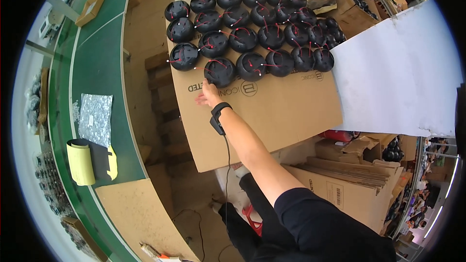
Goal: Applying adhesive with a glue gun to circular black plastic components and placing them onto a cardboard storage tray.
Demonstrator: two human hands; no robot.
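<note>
Mostly flat cardboard sheet [272,111] w/ black domes [252,29], workshop.

Right hand [208,93] at black dome [220,71]

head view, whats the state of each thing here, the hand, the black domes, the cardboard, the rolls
hand: fingers on the nearest black dome, wrist strap on
nearest black dome: dome up, red wire across it
other black domes: laid in rows
cardboard sheet: flat, overhanging its support
yellow roll: partly unrolled
</note>
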